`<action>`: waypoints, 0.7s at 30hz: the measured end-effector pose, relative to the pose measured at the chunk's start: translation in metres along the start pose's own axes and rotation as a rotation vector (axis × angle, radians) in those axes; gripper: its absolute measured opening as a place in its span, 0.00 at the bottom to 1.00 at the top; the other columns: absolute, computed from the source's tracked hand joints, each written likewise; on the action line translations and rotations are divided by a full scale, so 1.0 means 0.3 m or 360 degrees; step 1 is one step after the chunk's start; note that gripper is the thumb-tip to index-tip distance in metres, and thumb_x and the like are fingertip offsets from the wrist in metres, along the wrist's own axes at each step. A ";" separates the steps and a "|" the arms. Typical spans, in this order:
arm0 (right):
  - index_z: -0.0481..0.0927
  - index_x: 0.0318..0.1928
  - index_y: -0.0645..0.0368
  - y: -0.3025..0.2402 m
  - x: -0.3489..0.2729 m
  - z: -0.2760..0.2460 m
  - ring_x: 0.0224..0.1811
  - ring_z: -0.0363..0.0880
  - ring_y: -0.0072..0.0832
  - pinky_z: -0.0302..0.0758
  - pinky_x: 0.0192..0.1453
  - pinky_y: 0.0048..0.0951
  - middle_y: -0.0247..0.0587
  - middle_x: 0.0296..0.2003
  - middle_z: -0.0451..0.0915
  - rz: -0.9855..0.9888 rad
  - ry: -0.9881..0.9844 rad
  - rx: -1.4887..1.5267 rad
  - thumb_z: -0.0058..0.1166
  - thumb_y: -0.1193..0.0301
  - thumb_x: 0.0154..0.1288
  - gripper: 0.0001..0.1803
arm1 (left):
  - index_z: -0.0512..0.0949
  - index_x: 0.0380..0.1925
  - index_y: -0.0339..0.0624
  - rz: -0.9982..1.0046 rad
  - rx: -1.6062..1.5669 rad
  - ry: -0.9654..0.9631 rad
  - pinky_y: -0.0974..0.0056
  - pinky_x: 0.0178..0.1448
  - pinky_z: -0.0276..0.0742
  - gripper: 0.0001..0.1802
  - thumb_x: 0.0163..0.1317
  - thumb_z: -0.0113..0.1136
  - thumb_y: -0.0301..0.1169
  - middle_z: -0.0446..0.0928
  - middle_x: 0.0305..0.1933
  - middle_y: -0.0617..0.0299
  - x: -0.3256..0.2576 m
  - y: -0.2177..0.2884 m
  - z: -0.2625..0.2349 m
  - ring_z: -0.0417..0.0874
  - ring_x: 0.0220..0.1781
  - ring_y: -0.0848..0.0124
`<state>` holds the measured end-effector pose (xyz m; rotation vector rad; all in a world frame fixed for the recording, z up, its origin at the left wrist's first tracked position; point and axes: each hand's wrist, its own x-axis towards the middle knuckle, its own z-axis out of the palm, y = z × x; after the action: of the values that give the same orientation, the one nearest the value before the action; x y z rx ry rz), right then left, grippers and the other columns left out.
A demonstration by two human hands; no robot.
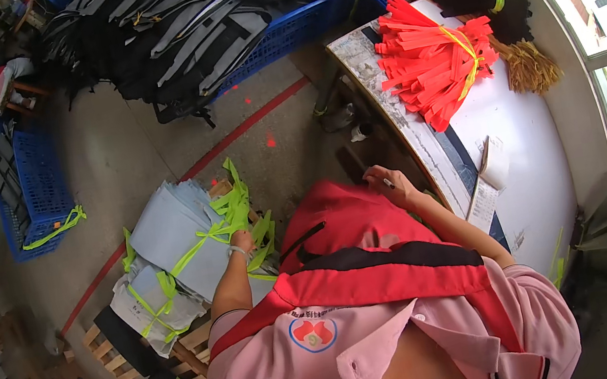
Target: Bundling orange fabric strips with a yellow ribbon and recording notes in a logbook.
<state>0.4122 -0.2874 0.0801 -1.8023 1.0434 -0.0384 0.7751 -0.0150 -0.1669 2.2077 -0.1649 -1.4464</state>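
From the head camera, our left hand (243, 241) is at a tied bundle of grey-blue sheets (168, 225), while our right hand (398, 187) grips a pen (388, 183).
Our hands are well apart; we cannot tell whether the left fingers close on the lime ribbon (193, 251). The bundle lies over the far side of the wooden pallet (108, 355), overlapping a white-wrapped bundle (149, 318), so we judge a sideways pull could slide it off or loosen the knot. Loose ribbon tails could snag our fingers, and the red apron (353, 217) bulges between our hands. Red strips (430, 57) fill the far left part of the desk (533, 157); a notebook (488, 169) lies by its left edge. Beyond the pallet, a blue crate (35, 184) and piled grey-black pieces (195, 34) crowd the floor.
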 end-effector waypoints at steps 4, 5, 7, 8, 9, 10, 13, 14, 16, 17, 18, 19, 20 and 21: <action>0.76 0.47 0.61 -0.063 0.080 0.075 0.33 0.80 0.28 0.76 0.40 0.30 0.40 0.31 0.80 -0.0187 -0.0078 0.0005 0.46 0.64 0.72 0.13 | 0.77 0.25 0.37 0.0011 0.0045 -0.0132 0.58 0.19 0.73 0.09 0.61 0.52 0.28 0.76 0.19 0.54 0.016 -0.057 -0.160 0.78 0.17 0.63; 0.76 0.47 0.61 -0.084 0.093 0.081 0.34 0.81 0.30 0.76 0.41 0.31 0.41 0.32 0.80 -0.0139 -0.0231 0.0043 0.46 0.64 0.72 0.13 | 0.77 0.28 0.38 -0.0079 -0.0023 -0.0105 0.58 0.18 0.72 0.07 0.61 0.52 0.28 0.75 0.18 0.54 0.026 -0.059 -0.157 0.78 0.17 0.62; 0.75 0.47 0.59 -0.122 0.137 0.071 0.35 0.82 0.34 0.76 0.41 0.34 0.43 0.32 0.81 -0.0045 -0.0254 0.0017 0.46 0.64 0.71 0.13 | 0.77 0.32 0.39 -0.0152 -0.0099 -0.0073 0.59 0.17 0.71 0.06 0.61 0.52 0.28 0.75 0.18 0.55 0.059 -0.036 -0.128 0.78 0.16 0.62; 0.75 0.47 0.58 -0.137 0.160 0.062 0.36 0.83 0.39 0.76 0.41 0.37 0.45 0.32 0.82 0.0049 -0.0295 -0.0008 0.46 0.65 0.70 0.12 | 0.77 0.33 0.40 -0.0204 -0.0250 -0.0077 0.60 0.17 0.70 0.06 0.61 0.52 0.29 0.75 0.20 0.56 0.074 -0.021 -0.098 0.78 0.16 0.63; 0.75 0.47 0.58 -0.129 0.183 0.054 0.36 0.83 0.39 0.76 0.41 0.37 0.45 0.32 0.82 0.0053 -0.0281 -0.0013 0.46 0.65 0.70 0.12 | 0.77 0.35 0.40 -0.0257 -0.0398 -0.0091 0.62 0.17 0.70 0.07 0.61 0.52 0.29 0.76 0.21 0.56 0.091 0.010 -0.052 0.78 0.16 0.64; 0.75 0.47 0.57 -0.118 0.209 0.058 0.36 0.83 0.39 0.76 0.41 0.37 0.45 0.32 0.82 -0.0053 -0.0233 -0.0102 0.46 0.64 0.71 0.12 | 0.77 0.36 0.41 -0.0194 -0.0351 -0.0138 0.62 0.17 0.69 0.07 0.61 0.52 0.28 0.77 0.23 0.56 0.100 0.048 -0.010 0.78 0.17 0.65; 0.75 0.47 0.57 -0.085 0.286 0.043 0.37 0.83 0.39 0.76 0.42 0.38 0.44 0.32 0.83 -0.0110 -0.0190 -0.0134 0.45 0.63 0.71 0.13 | 0.77 0.36 0.40 0.0004 -0.0387 -0.0354 0.62 0.20 0.72 0.06 0.62 0.51 0.26 0.78 0.26 0.56 0.108 0.240 0.126 0.79 0.20 0.68; 0.75 0.47 0.57 -0.094 0.325 0.046 0.37 0.83 0.40 0.76 0.42 0.38 0.44 0.32 0.83 -0.0104 -0.0237 -0.0084 0.46 0.63 0.71 0.13 | 0.77 0.36 0.40 -0.0003 -0.0385 -0.0330 0.62 0.20 0.72 0.06 0.62 0.51 0.26 0.78 0.26 0.56 0.119 0.275 0.142 0.79 0.20 0.68; 0.75 0.47 0.58 -0.095 0.426 0.048 0.37 0.83 0.40 0.76 0.42 0.38 0.46 0.35 0.82 -0.0091 -0.0304 0.0028 0.46 0.63 0.71 0.13 | 0.78 0.37 0.40 0.0480 -0.0143 -0.0432 0.64 0.25 0.75 0.07 0.63 0.50 0.26 0.78 0.26 0.57 0.150 0.360 0.158 0.80 0.23 0.69; 0.75 0.46 0.59 -0.100 0.486 0.050 0.37 0.83 0.41 0.77 0.42 0.37 0.48 0.37 0.81 -0.0075 -0.0371 0.0121 0.46 0.64 0.71 0.13 | 0.78 0.37 0.40 0.0476 -0.0128 -0.0410 0.64 0.25 0.75 0.07 0.63 0.50 0.26 0.78 0.26 0.57 0.151 0.382 0.131 0.80 0.23 0.69; 0.75 0.46 0.59 -0.073 0.535 0.047 0.37 0.83 0.41 0.77 0.42 0.37 0.48 0.37 0.81 -0.0050 -0.0337 0.0152 0.46 0.64 0.71 0.13 | 0.78 0.38 0.40 0.0597 0.0114 -0.0417 0.65 0.27 0.76 0.08 0.63 0.50 0.26 0.78 0.26 0.57 0.133 0.445 0.115 0.81 0.24 0.68; 0.75 0.46 0.58 -0.063 0.596 0.035 0.38 0.82 0.44 0.76 0.43 0.39 0.48 0.37 0.81 -0.0282 -0.0246 0.0031 0.47 0.65 0.70 0.12 | 0.79 0.38 0.39 0.0725 0.0356 -0.0411 0.65 0.29 0.77 0.08 0.64 0.50 0.26 0.78 0.27 0.58 0.122 0.521 0.095 0.81 0.25 0.68; 0.75 0.46 0.58 -0.069 0.667 0.011 0.40 0.81 0.47 0.76 0.43 0.40 0.49 0.38 0.81 -0.0520 -0.0150 -0.0099 0.48 0.66 0.69 0.11 | 0.78 0.38 0.38 0.0621 0.0245 -0.0386 0.66 0.28 0.77 0.08 0.64 0.50 0.26 0.78 0.26 0.58 0.117 0.563 0.068 0.81 0.25 0.67; 0.75 0.46 0.58 -0.095 0.726 -0.030 0.40 0.81 0.47 0.76 0.43 0.40 0.49 0.38 0.81 -0.0512 -0.0112 -0.0070 0.48 0.66 0.69 0.11 | 0.78 0.38 0.37 0.0515 0.0141 -0.0364 0.66 0.28 0.77 0.08 0.64 0.50 0.26 0.78 0.26 0.58 0.112 0.578 0.032 0.81 0.25 0.67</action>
<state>0.5624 -0.4349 0.0165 -1.9817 0.7019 -0.1479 0.8092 -0.1814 -0.1177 1.9627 -0.6439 -1.5229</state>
